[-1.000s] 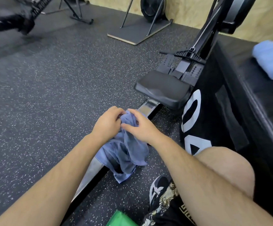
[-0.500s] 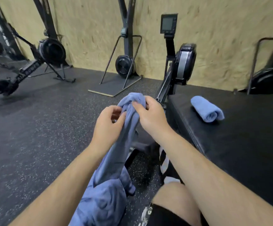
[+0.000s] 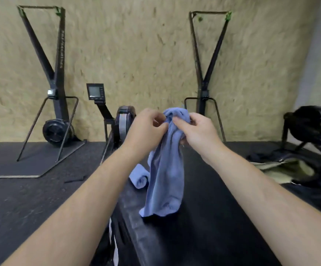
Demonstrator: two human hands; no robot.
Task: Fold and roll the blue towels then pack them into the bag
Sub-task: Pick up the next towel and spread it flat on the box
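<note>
Currently: left grip (image 3: 146, 129) and right grip (image 3: 196, 131) pinch the bunched top of a soft blue towel (image 3: 165, 179), drooping onto the black desk (image 3: 223, 217) beside a rolled towel (image 3: 139, 176).

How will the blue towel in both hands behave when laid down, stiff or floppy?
Probably floppy: the blue towel hangs in soft folds from the left hand and right hand, its lower end crumpling on the black platform. Likely light, since mere pinches carry it.

Left hand (image 3: 148, 127), right hand (image 3: 196, 131) pinching hanging blue towel (image 3: 165, 173), rolled towel (image 3: 139, 176) beside
</note>
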